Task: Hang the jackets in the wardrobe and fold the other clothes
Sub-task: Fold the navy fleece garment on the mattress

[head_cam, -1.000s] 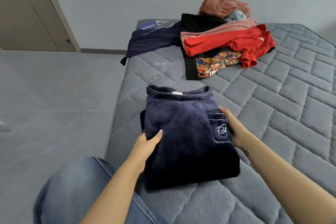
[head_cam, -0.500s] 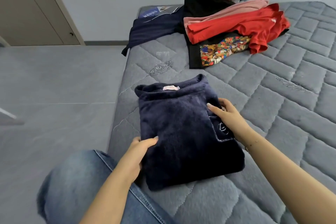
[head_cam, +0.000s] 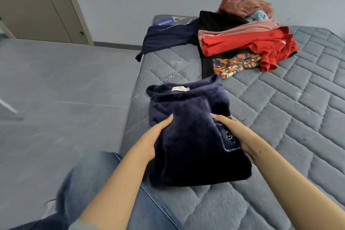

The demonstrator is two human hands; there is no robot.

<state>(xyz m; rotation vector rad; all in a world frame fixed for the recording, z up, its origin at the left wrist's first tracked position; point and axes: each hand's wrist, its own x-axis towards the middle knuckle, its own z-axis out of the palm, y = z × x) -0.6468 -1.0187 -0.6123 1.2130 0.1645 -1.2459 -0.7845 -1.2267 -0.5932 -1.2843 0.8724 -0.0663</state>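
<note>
A denim knee (head_cam: pixel 104 183) juts in at the near left. Just beyond, the folded navy fleece (head_cam: pixel 188 132) lies at the mattress's (head_cam: pixel 280 117) near left edge; the left hand (head_cam: pixel 153 136) grips its left side, thumb on top, and the right hand (head_cam: pixel 235 134) grips its right side by the stitched pocket. Farther right lies the clothes pile (head_cam: pixel 246 43), beside the wall

No lettering could be read anywhere. The navy fleece (head_cam: pixel 188 132) carried a pale neck label (head_cam: pixel 180 89) with nothing legible on it, and a stitched pocket (head_cam: pixel 226 138) with a looping embroidered mark that could not be made out. Beyond the fleece, at the mattress's far end, a blue tag (head_cam: pixel 166 22) bore white print too small to read.
</note>
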